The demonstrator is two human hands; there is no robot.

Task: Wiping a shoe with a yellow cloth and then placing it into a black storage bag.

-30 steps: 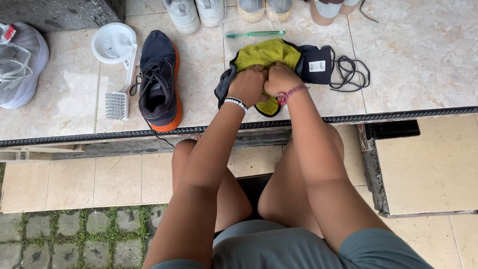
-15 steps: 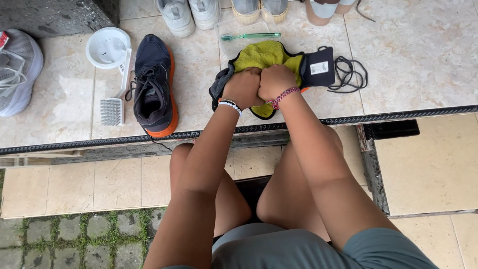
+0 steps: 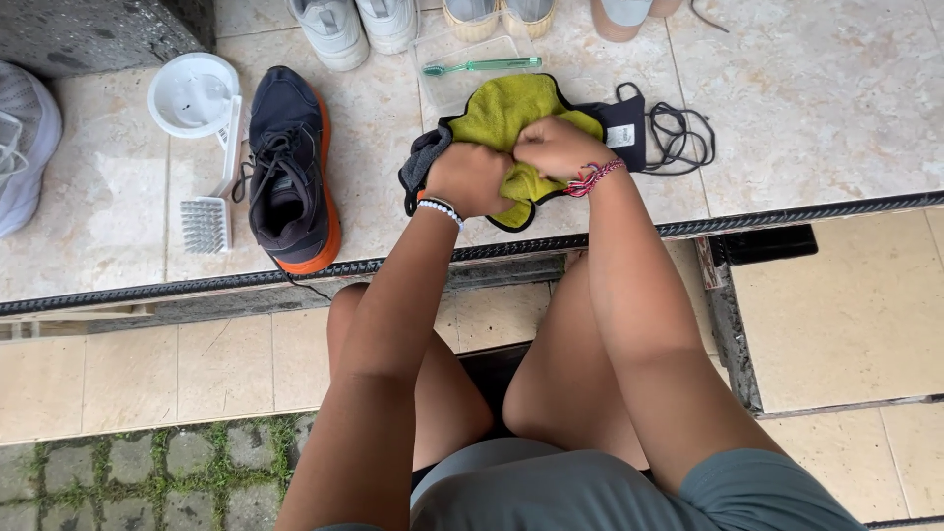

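The person is sitting at the edge of a raised ledge (image 3: 806, 108) of pale marbled tiles, with a dark ribbed strip (image 3: 147, 292) running along its front edge and a lower step of cream tiles (image 3: 226, 364) lying beneath it; at 7 o'clock, mossy pavers (image 3: 118, 482) are showing. Both hands are working at about 12 o'clock from the knees, on a yellow cloth (image 3: 497, 113) with black trim that is lying on the ledge. The left hand (image 3: 470, 179) is curling into a fist, its grip pressed together on a bunch of the cloth; the right hand (image 3: 554, 147) is sitting just beside it, touching it, and is likewise clenching the cloth in a tight grip. A white bead bracelet is circling the left wrist and a red braided one the right. At 3 o'clock from the cloth, black laces (image 3: 678, 133) are lying coiled. A green toothbrush (image 3: 482, 66) is lying at 12 o'clock, just beyond the cloth. At 9 o'clock, a dark shoe (image 3: 290, 167) with an orange sole is standing, and beyond it a white brush (image 3: 208, 216) and a white bowl (image 3: 192, 93). Along the far edge, pale shoes (image 3: 359, 25) are lining up.
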